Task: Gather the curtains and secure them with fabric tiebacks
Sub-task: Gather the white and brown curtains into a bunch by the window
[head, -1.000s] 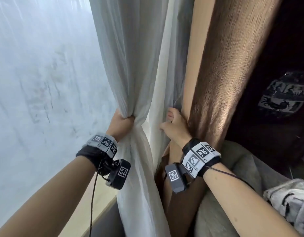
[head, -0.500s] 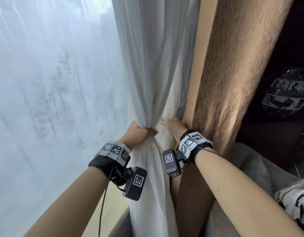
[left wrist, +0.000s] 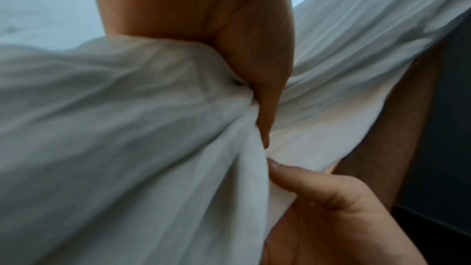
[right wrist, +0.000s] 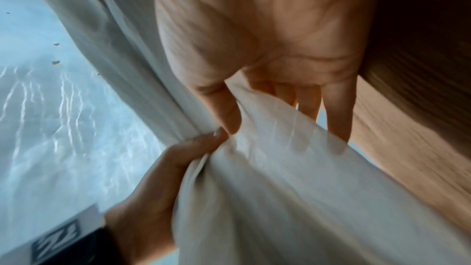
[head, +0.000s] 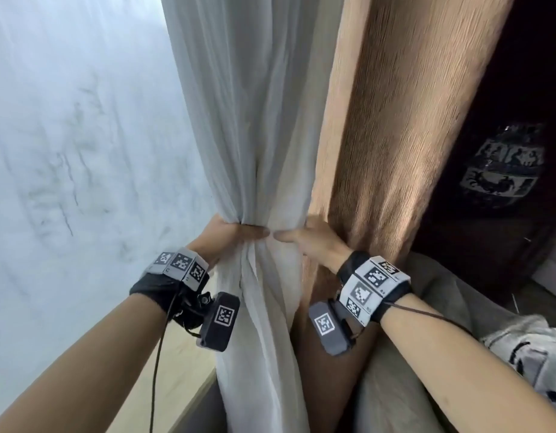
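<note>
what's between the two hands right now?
Only a fold of the white curtain; left hand and right hand thumbs nearly meet across it, clearest in the head view.

The head view looks forward and down from above both forearms, facing the window (head: 76, 151) with the white sheer curtain (head: 255, 120) at centre and the brown curtain (head: 395, 120) to its right. The left wrist view sits very close under the left hand (left wrist: 229, 37), looking along the thumb into the bunched sheer. The right wrist view (equally close, somewhat blurred) looks along the right hand (right wrist: 267, 37) toward the glass. All three views share the spot where both thumbs meet on the sheer.
</note>
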Demonstrator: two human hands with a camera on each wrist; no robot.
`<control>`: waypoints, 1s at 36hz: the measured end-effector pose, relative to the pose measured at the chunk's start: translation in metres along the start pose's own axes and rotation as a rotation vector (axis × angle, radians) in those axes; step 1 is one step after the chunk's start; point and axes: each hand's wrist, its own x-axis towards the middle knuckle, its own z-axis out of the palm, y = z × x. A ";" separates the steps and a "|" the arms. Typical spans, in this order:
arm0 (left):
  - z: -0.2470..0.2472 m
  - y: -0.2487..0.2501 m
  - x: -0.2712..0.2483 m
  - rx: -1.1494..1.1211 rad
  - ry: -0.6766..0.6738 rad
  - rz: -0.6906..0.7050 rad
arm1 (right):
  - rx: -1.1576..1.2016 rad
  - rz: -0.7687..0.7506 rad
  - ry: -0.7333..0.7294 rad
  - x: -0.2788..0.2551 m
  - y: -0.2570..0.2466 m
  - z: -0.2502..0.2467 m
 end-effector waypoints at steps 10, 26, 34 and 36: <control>0.021 -0.003 -0.014 0.179 -0.165 0.071 | -0.090 -0.019 -0.187 -0.024 -0.031 0.023; 0.019 -0.022 0.002 0.197 0.304 0.023 | -1.156 0.095 0.356 -0.006 0.023 -0.037; 0.057 -0.020 0.010 0.218 0.235 0.032 | -0.920 -0.058 0.519 -0.008 0.053 -0.053; 0.058 -0.019 0.011 0.225 0.226 0.037 | -0.650 -0.172 0.475 -0.012 0.069 -0.059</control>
